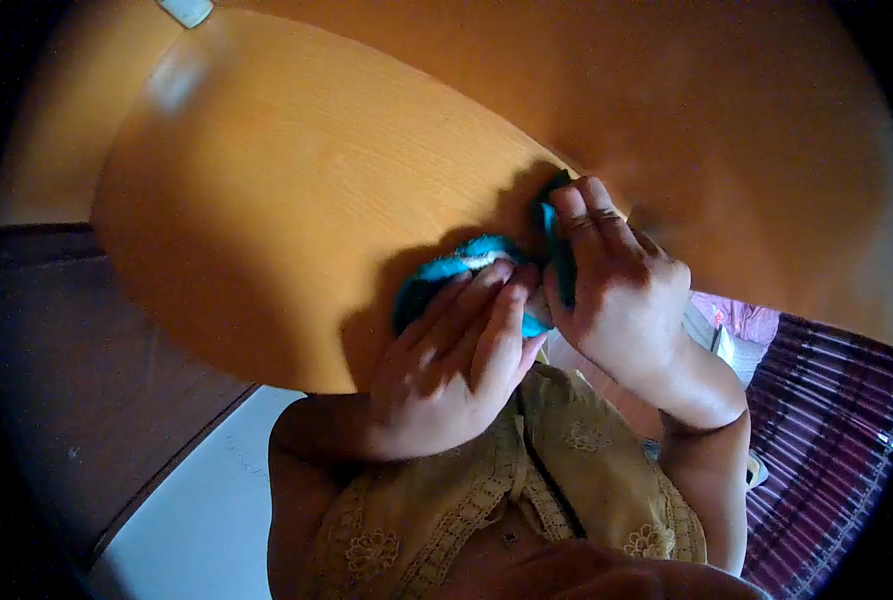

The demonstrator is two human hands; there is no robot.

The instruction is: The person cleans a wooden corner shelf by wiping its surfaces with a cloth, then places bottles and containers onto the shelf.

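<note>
A teal fuzzy cloth [482,246] with a pale patch on its upper edge lies near the rim of the wooden tabletop. Over it, my left hand [446,365] has its fingers laid close together, holding it down at the edge. Just beside, my right hand [621,270] has its fingers curled over a narrow, upright teal piece [556,245] with a dark side. Whether this piece joins the cloth is hidden by the fingers. The fingertips of both hands nearly meet.
The curved wooden tabletop [266,180] stretches ahead and to the left. A small whitish object [186,10] sits at its far left. A white surface [201,500] is low on the left. Striped dark red fabric [826,430] and pink fabric [741,320] lie to the right.
</note>
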